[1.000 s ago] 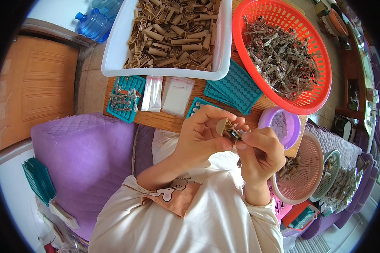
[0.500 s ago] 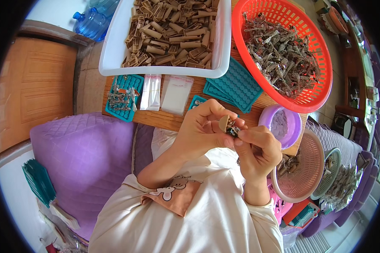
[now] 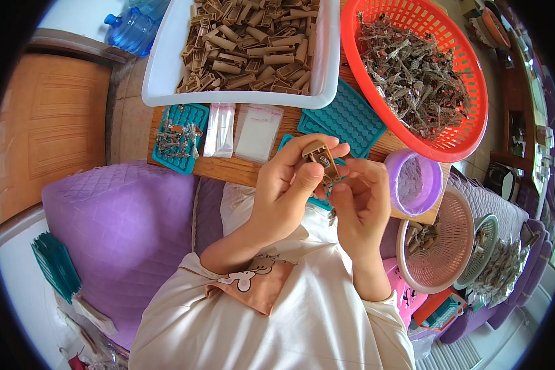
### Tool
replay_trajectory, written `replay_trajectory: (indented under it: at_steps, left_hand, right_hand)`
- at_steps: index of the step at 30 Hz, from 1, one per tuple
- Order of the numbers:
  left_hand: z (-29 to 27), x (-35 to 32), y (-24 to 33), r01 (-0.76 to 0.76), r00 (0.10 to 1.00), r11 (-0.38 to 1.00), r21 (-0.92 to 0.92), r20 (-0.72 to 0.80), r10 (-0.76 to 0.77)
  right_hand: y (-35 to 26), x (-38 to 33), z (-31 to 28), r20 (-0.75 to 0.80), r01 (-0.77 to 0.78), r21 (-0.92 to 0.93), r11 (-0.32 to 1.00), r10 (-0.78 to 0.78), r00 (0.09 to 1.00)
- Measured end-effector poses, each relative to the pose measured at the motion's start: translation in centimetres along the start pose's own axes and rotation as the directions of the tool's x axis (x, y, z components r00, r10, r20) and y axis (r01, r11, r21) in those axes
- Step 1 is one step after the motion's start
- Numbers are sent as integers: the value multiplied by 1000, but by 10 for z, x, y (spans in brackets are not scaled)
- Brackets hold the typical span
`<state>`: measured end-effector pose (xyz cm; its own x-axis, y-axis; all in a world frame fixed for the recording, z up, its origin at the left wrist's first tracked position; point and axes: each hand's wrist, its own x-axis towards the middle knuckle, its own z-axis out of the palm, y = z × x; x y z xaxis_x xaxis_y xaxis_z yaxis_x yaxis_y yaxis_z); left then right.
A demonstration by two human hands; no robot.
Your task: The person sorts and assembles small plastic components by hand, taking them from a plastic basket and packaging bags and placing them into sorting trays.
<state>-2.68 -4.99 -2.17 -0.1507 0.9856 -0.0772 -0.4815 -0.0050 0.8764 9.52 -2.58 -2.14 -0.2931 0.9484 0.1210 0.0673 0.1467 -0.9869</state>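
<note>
Over the near table edge, my left hand (image 3: 277, 197) pinches a small brown plastic housing (image 3: 317, 152) between thumb and fingers. Its hollow side faces up and shows small metal parts inside. Close against its lower end, my right hand (image 3: 365, 206) has thumb and fingertips pressed together; a thin wiry strand (image 3: 332, 217) hangs just below them. The fingers hide what exactly the right hand grips. Beyond the hands stands a white bin (image 3: 240, 100) full of similar brown housings (image 3: 240, 43). A red basket (image 3: 478, 117) at the far right holds tangled wire assemblies (image 3: 413, 80).
Teal dimpled trays (image 3: 351, 114) lie between bin and basket. Another teal tray (image 3: 180, 163) bears metal pieces, beside clear plastic bags (image 3: 258, 132). A purple bowl (image 3: 436, 179) of grey material sits on the table's right corner. A pink basket (image 3: 435, 265) stands right of it.
My left hand has turned the housing so its hollow side with the metal parts shows, and raised it slightly. My right hand has shifted left, to the housing's lower end.
</note>
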Motion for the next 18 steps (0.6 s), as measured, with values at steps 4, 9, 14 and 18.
replay_trajectory:
  at_steps: [4, 9, 14, 18]
  left_hand:
    - [-1, 1, -1, -7, 1000, 999, -45, -30, 5]
    - [0, 5, -2, 56, 989, 943, -329, -111, -98]
    - [-1, 8, -5, 16, 988, 941, -338, -140, -67]
    - [1, 6, -15, -1, 993, 977, -212, -117, -25]
  right_hand:
    - [5, -1, 7, 39, -123, 116, 986, 120, 992]
    - [5, 10, 6, 54, -157, 132, 979, 151, 987]
    - [11, 22, -1, 107, -68, 170, 983, 50, 993]
    - [7, 26, 6, 69, -101, 221, 970, 88, 994]
